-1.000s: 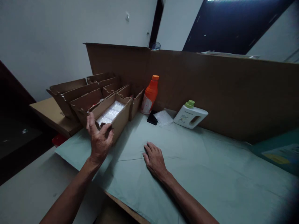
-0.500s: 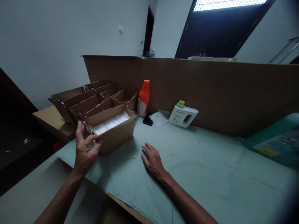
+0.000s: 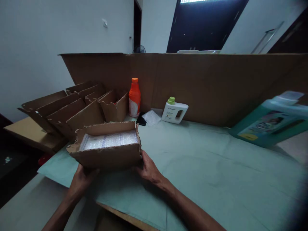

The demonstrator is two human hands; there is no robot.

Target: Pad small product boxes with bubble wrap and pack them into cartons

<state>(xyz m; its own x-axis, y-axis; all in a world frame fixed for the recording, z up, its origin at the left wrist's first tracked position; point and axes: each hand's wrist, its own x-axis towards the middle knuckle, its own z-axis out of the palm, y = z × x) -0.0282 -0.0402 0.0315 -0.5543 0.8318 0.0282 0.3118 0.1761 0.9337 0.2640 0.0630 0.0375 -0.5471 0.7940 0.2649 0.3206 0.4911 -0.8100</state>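
An open-topped cardboard box [image 3: 108, 157] is held between my two hands near the table's front left. Inside it lies a bubble-wrapped bundle [image 3: 109, 140]. My left hand [image 3: 83, 178] grips the box from below at its left end, with the fingertips hidden under it. At the right end, my right hand [image 3: 148, 166] is closed on the lower corner, its fingers partly behind the cardboard. Just behind stand several more open cardboard boxes [image 3: 84, 117], close together.
Along the back, a cardboard panel [image 3: 204, 83] stands upright. Before it are an orange bottle [image 3: 134, 98], a black phone-like object [image 3: 141, 119], bubble wrap [image 3: 152, 117] and a white jug with a green cap [image 3: 175, 112]. A large teal jug [image 3: 267, 120] leans at the right.
The box with the bubble-wrapped bundle has come away from the other boxes, toward me. My right hand has moved from the tabletop to grip its right end. The view has turned right.
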